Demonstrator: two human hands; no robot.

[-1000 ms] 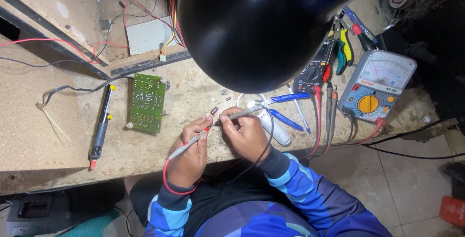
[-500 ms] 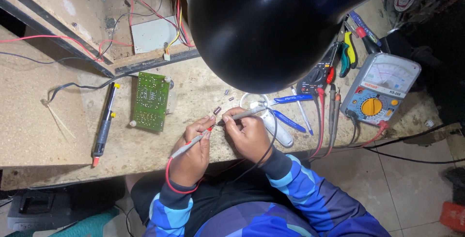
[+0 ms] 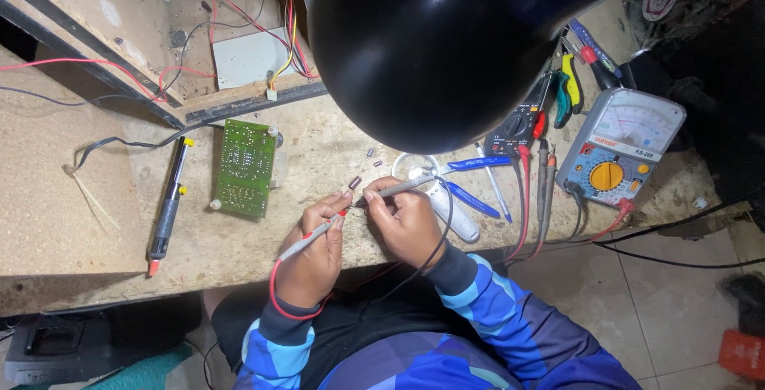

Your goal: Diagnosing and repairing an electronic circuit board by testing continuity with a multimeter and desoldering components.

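Left hand (image 3: 312,256) is closed round a grey test probe with a red tip (image 3: 317,231), its red lead (image 3: 275,294) looping down past the wrist; the right hand (image 3: 406,223) is likewise clamped on a second grey probe (image 3: 396,190), whose black lead (image 3: 434,246) trails over the back of the hand toward the blue sleeve (image 3: 486,310). Both hands sit close together at the near edge of the worn workbench (image 3: 239,246), the two probe tips meeting between the fingers on something too small to make out. Just beyond the fingertips a small dark cylindrical part (image 3: 355,183) lies on the bench, with a couple of tinier bits (image 3: 371,152) a little further on. To one side, near the hands, lies a green circuit board (image 3: 244,168), and past it a black pen-shaped tool with yellow and red ends (image 3: 169,208). On the other side rest a white handled tool (image 3: 450,207) and blue-handled tweezers (image 3: 476,164), then a small dark multimeter (image 3: 518,129), a row of pliers (image 3: 567,91) and an analogue meter with a yellow dial (image 3: 621,147), red and black leads hanging off the bench edge. Furthest back, a big black lamp shade (image 3: 446,39) hangs over the bench and hides much of it, beside an open wooden frame (image 3: 119,63) full of loose red wires
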